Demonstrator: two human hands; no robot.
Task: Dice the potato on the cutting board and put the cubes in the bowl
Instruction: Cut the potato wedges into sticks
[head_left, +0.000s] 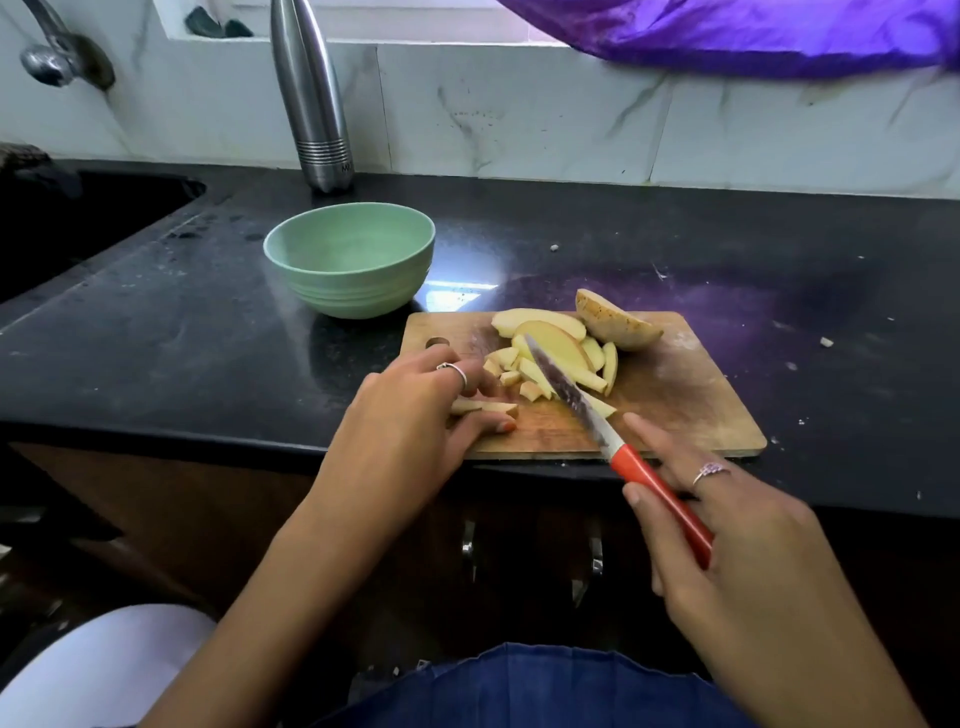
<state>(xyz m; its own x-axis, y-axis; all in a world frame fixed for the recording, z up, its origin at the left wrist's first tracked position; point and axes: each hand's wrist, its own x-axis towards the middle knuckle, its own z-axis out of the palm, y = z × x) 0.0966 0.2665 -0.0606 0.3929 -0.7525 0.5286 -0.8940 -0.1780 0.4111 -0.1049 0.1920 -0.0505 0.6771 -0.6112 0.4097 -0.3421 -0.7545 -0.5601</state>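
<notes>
Potato strip (483, 407) lying crosswise under left hand (415, 415), fingers pinning it | right hand (727, 540) gripping knife (571, 395), blade angling just right of strip | bowl (350, 257) waiting empty.

- Bowl (349, 258): pale green, plain, with faint ribbing round the lower wall.
- Cutting board (680, 395): light brown wood, worn and pale-streaked.
- Potato pieces (558, 351): pale yellow flesh; one uncut piece (615, 320) had tan, speckled skin.
- Knife (613, 441): red-orange handle, white collar, dark mottled blade.
- Counter (156, 338): black, flecked with white specks.
- Wall tiles (519, 119): white with grey veining.
- Bottle (311, 98): brushed silver.
- Cloth (753, 31): shiny purple.
</notes>
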